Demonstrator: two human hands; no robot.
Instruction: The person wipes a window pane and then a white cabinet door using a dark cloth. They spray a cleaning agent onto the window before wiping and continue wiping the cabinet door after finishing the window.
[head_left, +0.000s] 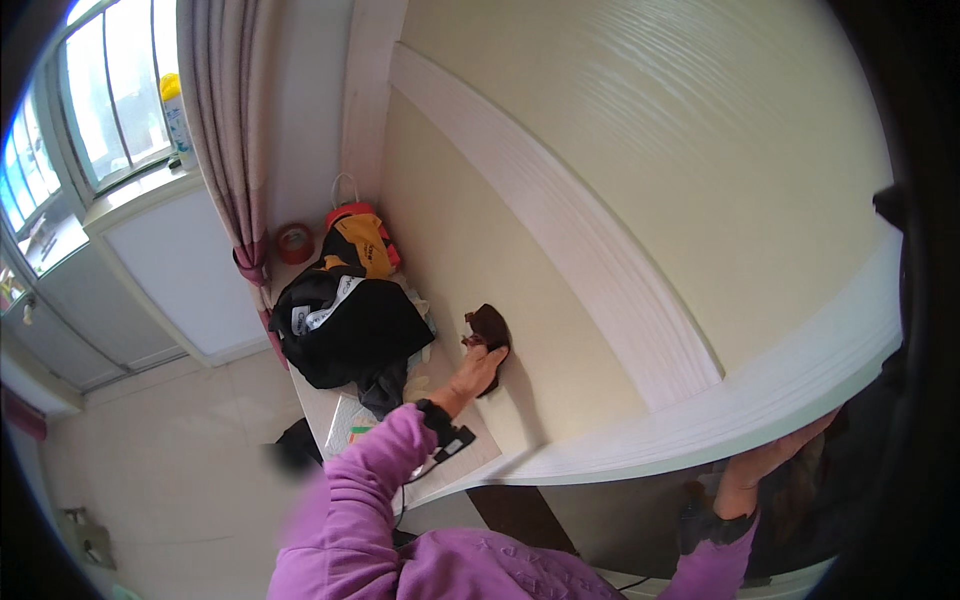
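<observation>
My left hand (480, 369) has its fingers closed on a dark brown, glossy item (489, 327) against the cream panel (450, 240) of a wooden unit; what exactly the item is cannot be told. At the lower right, my right hand (784, 448) lies along the pale outer edge (675, 450) of the unit, its fingertips partly hidden. Left of my left hand, a heap of black clothing (367, 330) with a white lettered band rests on the light wooden surface. Black bands circle both wrists.
A yellow and black packet (366, 238), a red bag (395, 251) and a red tape roll (295, 243) stand behind the clothes. A tied curtain (229, 127) hangs at the left, near a window. A white, patterned box (349, 420) lies near the surface's front edge.
</observation>
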